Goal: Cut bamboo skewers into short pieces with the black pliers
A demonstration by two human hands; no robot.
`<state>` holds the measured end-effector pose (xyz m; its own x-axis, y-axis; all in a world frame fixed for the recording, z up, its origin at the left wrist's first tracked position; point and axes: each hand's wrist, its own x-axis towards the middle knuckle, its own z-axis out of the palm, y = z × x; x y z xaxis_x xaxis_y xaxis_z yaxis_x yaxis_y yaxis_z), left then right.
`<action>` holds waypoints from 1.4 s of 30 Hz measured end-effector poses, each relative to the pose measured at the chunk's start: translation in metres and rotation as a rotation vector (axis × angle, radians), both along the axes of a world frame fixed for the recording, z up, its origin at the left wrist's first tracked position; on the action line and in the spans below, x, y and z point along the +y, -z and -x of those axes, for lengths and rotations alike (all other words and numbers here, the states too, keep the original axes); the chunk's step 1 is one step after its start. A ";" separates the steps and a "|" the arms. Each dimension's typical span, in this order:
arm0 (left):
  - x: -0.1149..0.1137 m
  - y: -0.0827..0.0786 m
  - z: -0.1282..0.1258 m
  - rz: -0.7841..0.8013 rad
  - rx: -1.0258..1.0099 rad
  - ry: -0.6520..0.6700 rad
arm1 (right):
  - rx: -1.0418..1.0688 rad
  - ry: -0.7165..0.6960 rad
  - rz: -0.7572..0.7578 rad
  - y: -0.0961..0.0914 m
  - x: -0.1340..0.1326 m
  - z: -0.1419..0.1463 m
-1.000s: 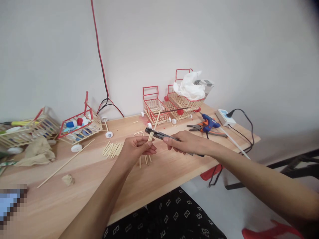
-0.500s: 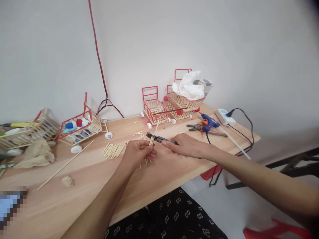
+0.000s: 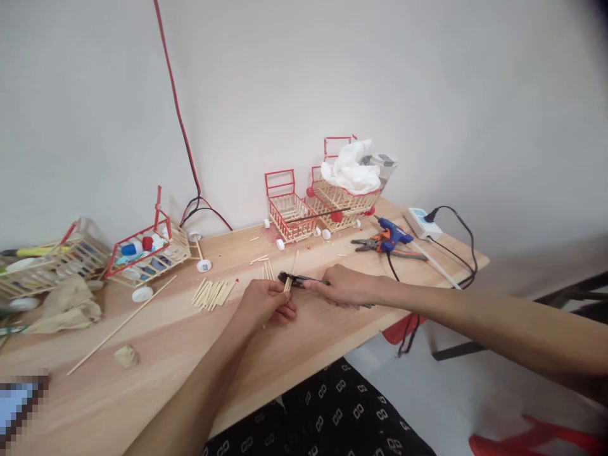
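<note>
**A Wooden Table With Little Stick Carts**

A light wooden table (image 3: 156,373) stands against a plain white wall. Near its front edge, the person's left hand (image 3: 266,305) is pinched shut on a thin stick (image 3: 294,261), which points up and away. Just to its right, the right hand (image 3: 342,289) is closed around the handles of a black cutter (image 3: 295,279). The tip of the cutter touches the stick right above the left fingers (image 3: 287,310).

This looks risky. The blades sit very close to those fingers, so a slip could nip them. A hard squeeze could also make a cut bit of stick fly off.

A bit farther, on the left, lies a pile of short sticks (image 3: 212,293), and a long stick (image 3: 121,324) lies slanted beside it. At the far left sit crumpled paper (image 3: 66,304) and a red-edged cart (image 3: 148,250) with small things inside.

At the back, by the wall, stand two more small carts (image 3: 289,212); one holds a white cloth (image 3: 348,172). To the right are a blue glue gun (image 3: 392,230), orange pliers (image 3: 371,241) and a power strip (image 3: 420,221). A red wire (image 3: 175,111) runs up the wall.
</note>
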<state>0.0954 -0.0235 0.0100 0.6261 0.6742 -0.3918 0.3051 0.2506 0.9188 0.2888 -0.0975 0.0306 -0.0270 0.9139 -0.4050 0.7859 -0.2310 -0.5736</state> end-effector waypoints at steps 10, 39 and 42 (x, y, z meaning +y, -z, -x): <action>0.003 -0.001 0.001 0.033 0.042 0.001 | -0.058 -0.039 -0.064 0.000 0.005 -0.005; 0.118 -0.002 0.008 -1.096 0.378 -0.079 | 1.028 0.120 -0.582 0.021 0.062 0.020; 0.109 -0.011 0.006 -1.009 0.347 -0.121 | 0.988 0.150 -0.653 0.018 0.062 0.021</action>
